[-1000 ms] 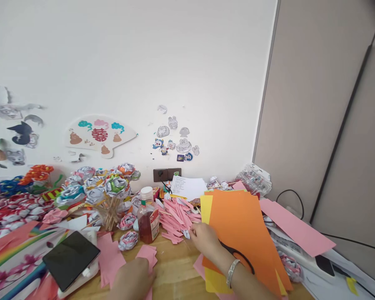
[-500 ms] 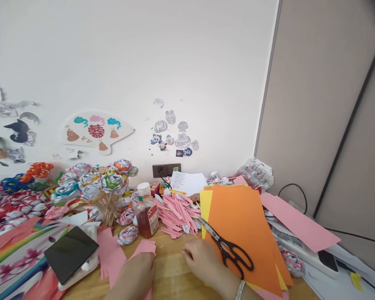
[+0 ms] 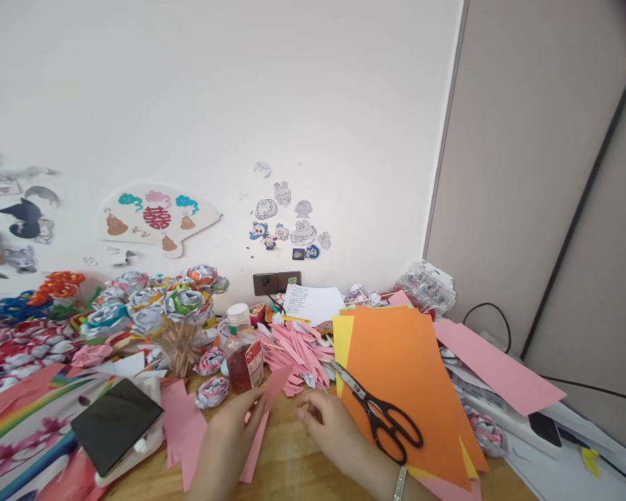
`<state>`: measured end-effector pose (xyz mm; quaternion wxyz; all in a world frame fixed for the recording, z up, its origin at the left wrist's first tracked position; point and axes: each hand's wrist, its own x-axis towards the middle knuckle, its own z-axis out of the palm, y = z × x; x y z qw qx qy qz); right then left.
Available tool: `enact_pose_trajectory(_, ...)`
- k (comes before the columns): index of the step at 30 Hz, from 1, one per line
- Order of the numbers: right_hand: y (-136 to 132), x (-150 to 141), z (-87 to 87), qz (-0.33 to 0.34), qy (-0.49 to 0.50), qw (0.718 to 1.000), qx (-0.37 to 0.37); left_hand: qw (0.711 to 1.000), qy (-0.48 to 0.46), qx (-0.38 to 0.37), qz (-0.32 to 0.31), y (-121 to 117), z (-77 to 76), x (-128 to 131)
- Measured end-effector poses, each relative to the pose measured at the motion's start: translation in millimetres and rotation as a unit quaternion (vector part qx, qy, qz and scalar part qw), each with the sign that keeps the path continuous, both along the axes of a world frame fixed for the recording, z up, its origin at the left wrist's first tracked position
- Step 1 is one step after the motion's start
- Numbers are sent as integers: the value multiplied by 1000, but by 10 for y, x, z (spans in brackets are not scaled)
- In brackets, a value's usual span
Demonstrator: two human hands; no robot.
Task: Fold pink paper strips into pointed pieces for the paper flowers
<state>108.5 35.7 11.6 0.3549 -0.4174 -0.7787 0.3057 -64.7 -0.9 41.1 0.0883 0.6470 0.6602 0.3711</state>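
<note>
I see a white wall carrying a fan-shaped cutout and character stickers above a dark outlet, beside a beige panel, over a wood-grain table in soft, even light.

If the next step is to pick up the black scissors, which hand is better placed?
Probably the right hand: it looks empty and is nearer the black scissors; the left hand holds a pink paper strip.
</note>
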Motion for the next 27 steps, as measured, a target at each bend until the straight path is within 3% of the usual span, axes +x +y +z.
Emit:
enact_pose_trajectory(3, 21, 8, 7, 15, 35, 999, -19, 991, -113, -35, -69, -5, -2, 95)
enact_pose_trajectory(6, 18, 9, 47, 42, 25, 998, 27, 970, -212, -60, -100, -9, -56, 186)
enact_pose_trajectory(11, -32, -16, 58, 7, -37, 994, 101, 960, -258, -63, -94, -22, -121, 271)
enact_pose_trajectory(16, -63, -44, -16, -31, -110, 983, 143, 952, -284, -67, -93, -47, -80, 334)
enact_pose_trajectory(22, -164, -9, 105, 112, -188, 961, 171, 934, -322, -91, -125, -57, -58, 393)
enact_pose_trajectory(27, -148, 57, 194, 137, -190, 963, 136, 940, -309, -66, -125, -39, -155, 362)
